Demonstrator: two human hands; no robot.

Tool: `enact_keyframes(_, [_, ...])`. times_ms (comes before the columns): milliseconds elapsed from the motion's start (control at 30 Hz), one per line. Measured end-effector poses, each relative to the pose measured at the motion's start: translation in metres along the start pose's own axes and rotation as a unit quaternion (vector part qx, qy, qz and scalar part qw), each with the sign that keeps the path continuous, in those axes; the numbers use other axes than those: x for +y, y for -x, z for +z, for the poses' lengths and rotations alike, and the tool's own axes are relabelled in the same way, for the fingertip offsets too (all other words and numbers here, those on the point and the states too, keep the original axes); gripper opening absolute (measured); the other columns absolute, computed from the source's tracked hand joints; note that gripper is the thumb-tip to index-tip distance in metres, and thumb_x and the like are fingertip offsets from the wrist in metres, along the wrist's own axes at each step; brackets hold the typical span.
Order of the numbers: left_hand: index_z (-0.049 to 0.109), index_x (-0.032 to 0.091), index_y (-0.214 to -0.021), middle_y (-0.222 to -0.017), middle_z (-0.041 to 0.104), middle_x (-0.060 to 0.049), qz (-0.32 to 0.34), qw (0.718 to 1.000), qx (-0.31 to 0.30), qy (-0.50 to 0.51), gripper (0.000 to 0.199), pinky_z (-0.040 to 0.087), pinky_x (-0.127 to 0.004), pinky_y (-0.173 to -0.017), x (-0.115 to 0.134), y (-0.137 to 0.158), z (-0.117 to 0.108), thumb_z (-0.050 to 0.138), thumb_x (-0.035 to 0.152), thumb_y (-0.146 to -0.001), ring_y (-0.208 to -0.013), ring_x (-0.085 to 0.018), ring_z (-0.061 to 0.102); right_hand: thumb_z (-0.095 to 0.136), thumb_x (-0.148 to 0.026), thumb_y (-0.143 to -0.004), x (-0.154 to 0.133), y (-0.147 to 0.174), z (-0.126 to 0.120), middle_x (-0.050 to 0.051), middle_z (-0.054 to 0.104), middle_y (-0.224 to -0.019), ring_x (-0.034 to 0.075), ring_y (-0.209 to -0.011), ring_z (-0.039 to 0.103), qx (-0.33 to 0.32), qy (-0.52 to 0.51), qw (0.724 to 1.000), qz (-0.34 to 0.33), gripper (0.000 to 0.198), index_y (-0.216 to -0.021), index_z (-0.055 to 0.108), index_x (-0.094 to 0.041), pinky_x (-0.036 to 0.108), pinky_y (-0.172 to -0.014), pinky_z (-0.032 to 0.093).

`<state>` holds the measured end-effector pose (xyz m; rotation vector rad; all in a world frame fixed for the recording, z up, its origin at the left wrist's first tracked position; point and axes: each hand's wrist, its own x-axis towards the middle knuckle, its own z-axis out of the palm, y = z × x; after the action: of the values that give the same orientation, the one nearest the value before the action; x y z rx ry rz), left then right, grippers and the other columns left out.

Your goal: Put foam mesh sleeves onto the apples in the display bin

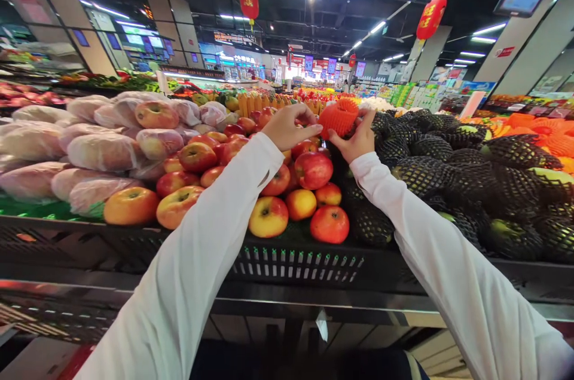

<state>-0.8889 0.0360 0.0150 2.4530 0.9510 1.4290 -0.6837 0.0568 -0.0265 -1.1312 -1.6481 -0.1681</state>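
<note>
My right grip, just right of centre in the upper half of the frame, is curled partway closed, thumb and fingers around a bright orange-red, cylindrical foam-net sleeve. My left grip reaches its left edge, fingertips close together; I cannot tell whether they pinch it. Below, in the middle of the frame, lie round red-and-yellow apples, behind a slotted black plastic crate wall. Oblong green produce in black mesh fills the right side; pale pink, film-wrapped round fruits are heaped at left.
</note>
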Motion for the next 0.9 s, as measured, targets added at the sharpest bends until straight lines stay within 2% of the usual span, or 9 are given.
enact_keyframes(133, [0.065,0.016,-0.077,-0.084,0.069,-0.004,-0.030,0.999,-0.015,-0.005,0.019,0.048,-0.032,-0.079,0.001,0.001,0.000,0.070,0.035,-0.076,-0.081,-0.017,0.062,0.068,-0.051,-0.071,0.002,-0.002,0.014,0.021,0.067,-0.114,0.032,-0.107,0.064,-0.060,0.038,0.996,-0.048,0.077,-0.127,0.035,-0.010,0.047,-0.095,0.049])
enact_keyframes(233, [0.066,0.016,-0.076,-0.086,0.069,-0.005,-0.040,0.999,-0.036,0.005,0.018,0.047,-0.031,-0.077,-0.001,0.000,0.003,0.074,0.033,-0.076,-0.082,-0.017,0.063,0.066,-0.057,-0.071,0.002,-0.002,0.020,0.026,0.066,-0.120,0.040,-0.118,0.057,-0.086,0.129,0.988,-0.029,0.081,-0.130,0.039,-0.009,0.053,-0.101,0.043])
enact_keyframes(400, [0.068,0.015,-0.073,-0.079,0.071,-0.006,-0.051,0.993,-0.108,0.004,0.024,0.046,-0.031,-0.076,-0.014,-0.007,0.009,0.078,0.036,-0.076,-0.077,-0.017,0.062,0.052,-0.063,-0.080,0.014,-0.008,0.027,0.026,0.068,-0.118,0.044,-0.127,0.049,-0.141,0.223,0.965,-0.016,0.073,-0.131,0.045,-0.011,0.058,-0.102,0.038])
enact_keyframes(500, [0.070,0.014,-0.075,-0.075,0.071,-0.004,-0.066,0.985,-0.161,-0.002,0.027,0.044,-0.030,-0.074,-0.015,-0.006,0.009,0.077,0.040,-0.077,-0.074,-0.016,0.062,0.046,-0.066,-0.082,0.028,-0.011,0.031,0.024,0.058,-0.138,0.046,-0.136,0.039,-0.176,0.231,0.956,-0.042,0.074,-0.136,0.045,-0.016,0.061,-0.105,0.035])
enact_keyframes(600, [0.071,0.014,-0.081,-0.081,0.073,-0.004,-0.063,0.982,-0.177,-0.029,0.032,0.044,-0.028,-0.075,-0.013,-0.004,0.007,0.072,0.046,-0.081,-0.078,-0.015,0.063,0.040,-0.066,-0.086,0.041,-0.009,0.033,0.022,0.041,-0.155,0.045,-0.144,0.028,-0.182,0.227,0.954,-0.069,0.075,-0.145,0.041,-0.020,0.063,-0.108,0.032])
enact_keyframes(667, [0.072,0.013,-0.086,-0.087,0.074,-0.004,-0.053,0.980,-0.185,-0.052,0.035,0.045,-0.027,-0.078,-0.012,-0.004,0.005,0.068,0.048,-0.083,-0.083,-0.015,0.064,0.035,-0.067,-0.088,0.045,-0.004,0.032,0.023,0.037,-0.156,0.045,-0.146,0.026,-0.182,0.224,0.955,-0.070,0.075,-0.148,0.041,-0.021,0.063,-0.109,0.031])
enact_keyframes(767, [0.072,0.012,-0.096,-0.097,0.075,-0.006,-0.044,0.969,-0.227,-0.088,0.035,0.046,-0.025,-0.085,-0.011,-0.005,0.004,0.063,0.045,-0.089,-0.091,-0.015,0.065,0.033,-0.066,-0.090,0.046,0.002,0.032,0.026,0.040,-0.154,0.047,-0.145,0.027,-0.164,0.221,0.959,-0.070,0.076,-0.148,0.043,-0.018,0.063,-0.109,0.032])
enact_keyframes(900, [0.069,0.017,-0.111,-0.117,0.072,-0.004,-0.026,0.943,-0.293,-0.159,0.033,0.042,-0.025,-0.100,-0.009,-0.005,0.004,0.056,0.043,-0.095,-0.109,-0.015,0.064,0.033,-0.058,-0.090,0.047,0.003,0.032,0.024,0.050,-0.146,0.044,-0.143,0.034,-0.130,0.217,0.960,-0.118,0.068,-0.144,0.048,-0.019,0.061,-0.106,0.038])
